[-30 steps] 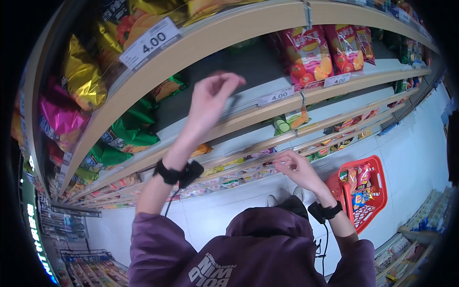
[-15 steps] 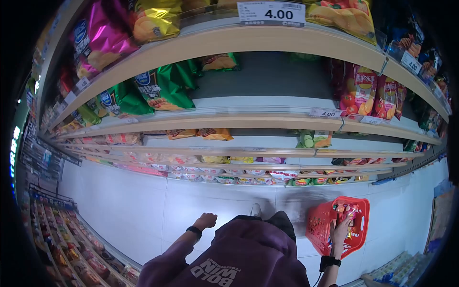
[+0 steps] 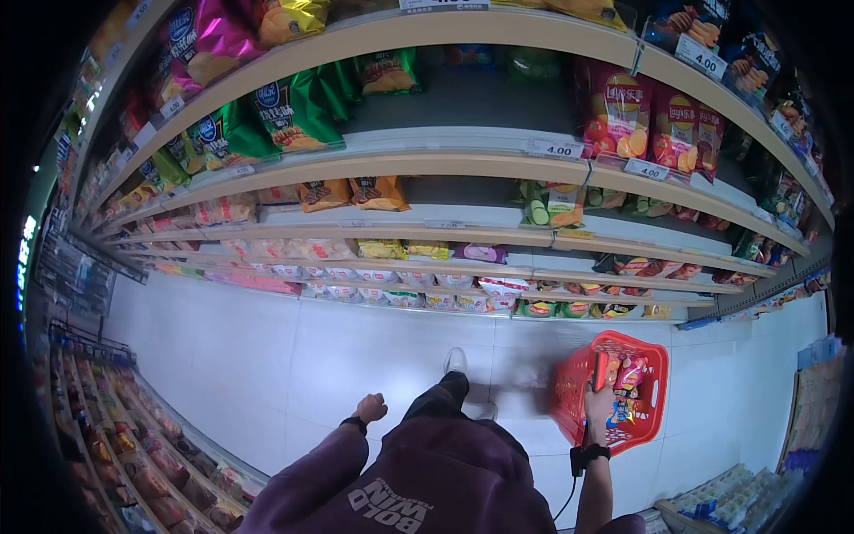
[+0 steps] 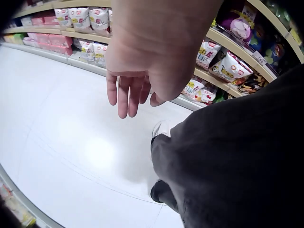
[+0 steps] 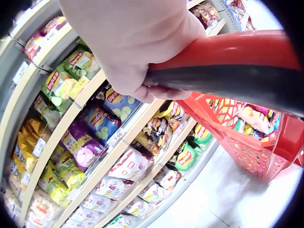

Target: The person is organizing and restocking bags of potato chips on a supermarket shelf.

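My right hand grips the handle of a red plastic shopping basket, fingers curled round its red and black bar. Packets of snacks lie inside the basket, in pink, red and blue wrappers. In the right wrist view the basket's lattice wall hangs below the handle. Held away from the shelves, my left hand has nothing in it; the left wrist view shows its fingers pointing down, loosely bent, over the floor.
A long shelf unit runs ahead, with green chip bags, red Lay's bags and white snack bags. Price tags line its edges. More stocked shelves stand behind at the left. Pale tiled floor lies between.
The left hand has come down from the shelf to the person's side. The right hand has gone into the basket area and now holds the handle. The view has shifted back from the shelf.
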Demonstrator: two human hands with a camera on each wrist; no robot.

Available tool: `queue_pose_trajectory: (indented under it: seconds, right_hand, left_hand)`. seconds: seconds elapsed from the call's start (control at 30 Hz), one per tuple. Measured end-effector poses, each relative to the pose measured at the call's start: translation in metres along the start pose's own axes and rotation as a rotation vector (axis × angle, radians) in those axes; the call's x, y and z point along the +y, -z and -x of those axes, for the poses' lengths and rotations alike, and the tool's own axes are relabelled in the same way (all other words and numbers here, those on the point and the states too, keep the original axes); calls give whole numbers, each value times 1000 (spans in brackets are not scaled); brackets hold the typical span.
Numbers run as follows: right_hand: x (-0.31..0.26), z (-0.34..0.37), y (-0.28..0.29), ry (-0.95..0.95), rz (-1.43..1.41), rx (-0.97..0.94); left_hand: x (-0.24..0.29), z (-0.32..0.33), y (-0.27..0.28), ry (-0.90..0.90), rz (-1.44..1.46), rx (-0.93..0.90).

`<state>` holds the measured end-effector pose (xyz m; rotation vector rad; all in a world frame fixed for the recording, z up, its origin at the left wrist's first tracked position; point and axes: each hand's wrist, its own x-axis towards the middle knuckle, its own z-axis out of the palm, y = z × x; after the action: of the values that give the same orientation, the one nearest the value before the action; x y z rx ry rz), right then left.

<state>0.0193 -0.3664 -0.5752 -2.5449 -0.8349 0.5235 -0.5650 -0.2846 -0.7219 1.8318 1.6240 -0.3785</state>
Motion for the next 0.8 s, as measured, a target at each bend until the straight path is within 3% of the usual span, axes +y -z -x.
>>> queue_pose_trajectory:
  seconds: [0.03, 0.23, 0.37, 0.43, 0.47, 0.5, 0.63, 0.8]
  right_hand:
    - [31, -13, -27, 116, -8, 169]
    - [7, 0, -13, 54, -202, -48]
    - [-10, 25, -5, -11, -434, -195]
    - [0, 41, -15, 48, -332, -120]
    - [4, 52, -17, 74, -275, -86]
    - [-16, 78, -1, 178, -82, 97]
    - [-7, 94, -10, 162, 4, -24]
    - [-32, 119, -18, 155, 83, -73]
  left_hand:
    - [19, -8, 3, -31, 19, 3]
    - [148, -35, 25, -258, 101, 135]
    - [217, -13, 37, -394, 84, -41]
    - [224, 10, 42, -446, 23, -126]
    - [222, 22, 43, -467, -6, -160]
    - [219, 27, 42, -492, -29, -184]
    - [149, 44, 29, -382, 39, -183]
    - [-8, 74, 2, -214, 189, -18]
